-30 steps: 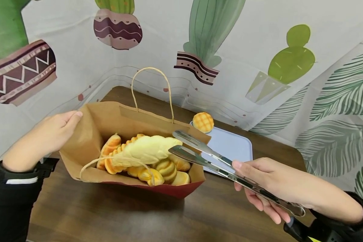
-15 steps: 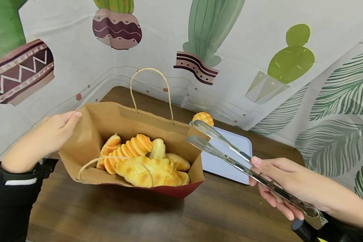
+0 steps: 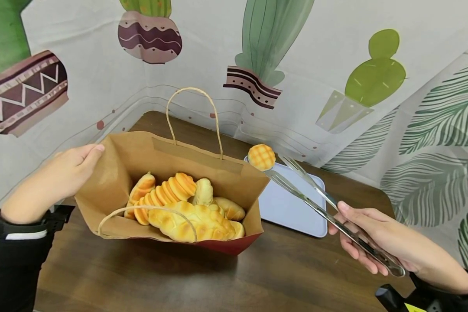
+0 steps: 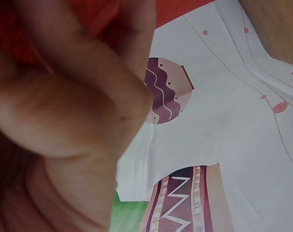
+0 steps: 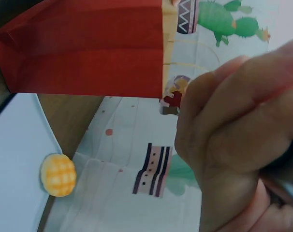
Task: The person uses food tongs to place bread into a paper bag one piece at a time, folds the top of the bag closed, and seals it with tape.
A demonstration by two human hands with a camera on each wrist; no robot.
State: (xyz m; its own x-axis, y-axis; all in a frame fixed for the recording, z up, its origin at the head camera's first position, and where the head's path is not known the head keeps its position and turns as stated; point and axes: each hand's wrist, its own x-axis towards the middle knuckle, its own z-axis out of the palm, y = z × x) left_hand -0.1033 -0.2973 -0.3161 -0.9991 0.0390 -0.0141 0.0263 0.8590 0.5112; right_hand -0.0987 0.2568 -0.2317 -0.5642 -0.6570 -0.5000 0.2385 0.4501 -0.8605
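My left hand (image 3: 72, 169) pinches the left rim of a paper bag (image 3: 136, 149), brown inside and red outside, holding its mouth wide. Inside lie several toy-like breads: a braided loaf (image 3: 203, 222) on top, a ridged roll (image 3: 175, 190) behind it, and others around them. My right hand (image 3: 368, 236) grips metal tongs (image 3: 331, 223), whose tips are spread apart over the light blue tray (image 3: 292, 208) with nothing between them. A round bun (image 3: 261, 157) with a grid pattern sits at the tray's far left corner, just left of the tong tips; the right wrist view also shows this bun (image 5: 58, 175).
The bag and tray stand on a brown wooden table (image 3: 148, 273). One bag handle (image 3: 193, 89) stands up at the back; the other droops across the opening. A cloth with printed cacti (image 3: 210, 39) hangs close behind the table.
The tongs let go of the braided loaf, which dropped onto the other breads in the bag. My right hand then moved right with the tongs, over the tray. My left hand stayed in place.
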